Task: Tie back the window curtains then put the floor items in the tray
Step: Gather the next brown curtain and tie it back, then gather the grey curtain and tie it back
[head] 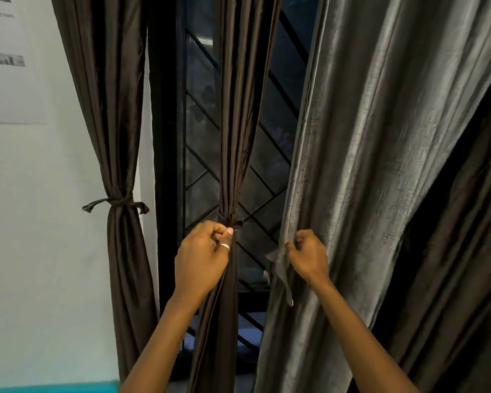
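Where left hand [200,258] pinches, brown curtain [234,123] hangs vertical — knotted.

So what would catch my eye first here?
Two bare hands at the centre: the left hand grips the middle curtain just under its knot, and the right hand pinches the edge of the grey curtain. At far left the left curtain hangs already tied, with the dark window grille behind.
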`<state>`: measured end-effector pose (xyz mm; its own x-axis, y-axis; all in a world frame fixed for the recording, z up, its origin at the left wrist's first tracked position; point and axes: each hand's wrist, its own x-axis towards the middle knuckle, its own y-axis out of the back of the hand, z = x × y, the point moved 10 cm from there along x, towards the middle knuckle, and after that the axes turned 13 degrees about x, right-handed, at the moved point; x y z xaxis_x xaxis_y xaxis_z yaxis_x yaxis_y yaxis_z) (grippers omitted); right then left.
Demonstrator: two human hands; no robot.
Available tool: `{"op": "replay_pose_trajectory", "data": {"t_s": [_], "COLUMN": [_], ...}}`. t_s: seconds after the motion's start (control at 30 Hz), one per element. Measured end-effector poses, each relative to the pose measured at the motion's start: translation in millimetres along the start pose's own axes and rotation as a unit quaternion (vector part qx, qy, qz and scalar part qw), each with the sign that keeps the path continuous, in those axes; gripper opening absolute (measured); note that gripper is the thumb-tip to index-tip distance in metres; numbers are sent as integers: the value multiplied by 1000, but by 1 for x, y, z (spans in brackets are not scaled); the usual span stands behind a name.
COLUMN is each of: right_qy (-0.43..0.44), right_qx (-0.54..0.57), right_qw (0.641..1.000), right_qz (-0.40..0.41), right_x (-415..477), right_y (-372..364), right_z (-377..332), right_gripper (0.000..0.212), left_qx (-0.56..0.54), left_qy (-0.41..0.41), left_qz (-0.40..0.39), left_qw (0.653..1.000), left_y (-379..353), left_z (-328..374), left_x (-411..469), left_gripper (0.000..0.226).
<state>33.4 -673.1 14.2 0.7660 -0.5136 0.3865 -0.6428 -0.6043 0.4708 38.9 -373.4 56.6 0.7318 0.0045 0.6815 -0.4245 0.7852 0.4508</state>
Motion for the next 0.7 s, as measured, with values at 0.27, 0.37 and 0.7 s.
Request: {"op": "replay_pose_trajectory", "data": {"t_s": [0.27,0.37,0.7], "right_qy": [-43,-7,75], "right_qx": [-32,-21,-43], "right_qw": [994,998,996], "right_qz": [-91,-53,14], "right_x": [5,-9,-88], "right_y": [-54,-64,-90], "right_z": [31,24,-23], "right_gripper": [30,47,22], "left_qx": [-21,-18,43], "left_qy": [-10,-4,22], "left_qz": [-68,-112,-186], "left_qw": [997,994,981], "left_y": [-28,-42,-96], "left_z": [-18,-32,-24], "left_x": [-14,-18,-34], "left_gripper": [21,20,50]}}
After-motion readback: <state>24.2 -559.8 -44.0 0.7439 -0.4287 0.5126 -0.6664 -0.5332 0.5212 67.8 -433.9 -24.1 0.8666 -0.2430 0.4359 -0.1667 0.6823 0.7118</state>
